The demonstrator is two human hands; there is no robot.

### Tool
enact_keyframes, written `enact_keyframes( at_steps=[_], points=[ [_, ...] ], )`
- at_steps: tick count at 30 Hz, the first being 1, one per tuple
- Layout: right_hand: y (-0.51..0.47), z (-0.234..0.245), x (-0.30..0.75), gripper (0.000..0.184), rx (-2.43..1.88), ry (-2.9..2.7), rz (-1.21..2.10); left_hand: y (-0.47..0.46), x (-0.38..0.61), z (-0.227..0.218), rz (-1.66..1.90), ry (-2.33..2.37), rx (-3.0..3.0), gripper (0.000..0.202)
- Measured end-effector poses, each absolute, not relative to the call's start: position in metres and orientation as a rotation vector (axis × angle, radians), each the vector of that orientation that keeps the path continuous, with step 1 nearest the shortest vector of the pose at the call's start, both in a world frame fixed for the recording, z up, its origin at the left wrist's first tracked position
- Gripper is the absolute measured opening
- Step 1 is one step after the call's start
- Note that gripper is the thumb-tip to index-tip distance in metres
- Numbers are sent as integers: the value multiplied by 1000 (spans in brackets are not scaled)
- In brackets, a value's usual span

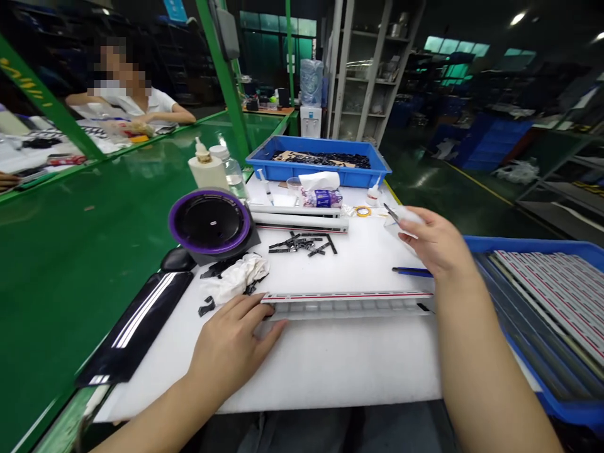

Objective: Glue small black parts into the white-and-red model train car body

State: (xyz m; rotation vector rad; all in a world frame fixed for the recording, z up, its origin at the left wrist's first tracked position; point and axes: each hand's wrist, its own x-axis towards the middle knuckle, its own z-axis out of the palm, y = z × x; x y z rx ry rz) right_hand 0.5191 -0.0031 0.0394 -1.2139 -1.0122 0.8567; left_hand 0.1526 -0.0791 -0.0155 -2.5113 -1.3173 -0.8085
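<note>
Now | your left hand (231, 343) is pressing flat, fingers apart, on the long strip (346, 304), frame centre | your right hand (436, 242) is pinching tweezers (391, 212), right of centre

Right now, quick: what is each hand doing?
Left hand: open, fingers resting on the end of the long white plastic strip with a red stripe.
Right hand: closed on a small clear object; what it is cannot be told.

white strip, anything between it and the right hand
Nothing blocks it. The right hand, holding a small clear piece, hangs above the white strip; only bare mat and a blue pen lie between. The left hand touches its left end.
</note>
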Motion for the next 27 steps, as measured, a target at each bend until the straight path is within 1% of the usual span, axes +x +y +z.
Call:
enact_keyframes(
  at_steps=[2,6,8,11,13,16,17,20,22,25,27],
  points=[
    [4,30,523,40,-1461,-1175,665,-78,151,-17,-808,-1298,-2513,20],
    [12,20,521,22,-1821,-1506,464,-75,147,-21,-796,-1280,-2485,24],
    [12,19,517,17,-1920,-1590,402,-74,147,-22,-783,-1273,-2465,26],
    [9,17,509,12,-1941,-1628,376,-74,149,-21,-788,-1254,-2441,28],
    [8,17,507,19,-1930,-1628,375,-74,150,-20,-798,-1247,-2440,30],
    [6,23,515,41,-1862,-1588,391,-74,149,-21,-810,-1262,-2466,31],
    [5,26,522,45,-1803,-1532,396,-73,148,-23,-813,-1271,-2475,32],
    [2,35,549,40,-1668,-1197,255,-71,144,-28,-816,-1291,-2495,33],
    [1,37,567,37,-1714,-1007,92,-70,143,-31,-821,-1301,-2501,32],
    [3,31,582,36,-1867,-1000,41,-70,143,-31,-832,-1309,-2500,31],
    [5,26,583,29,-1908,-1050,71,-70,144,-29,-832,-1303,-2489,32]
  ],
)
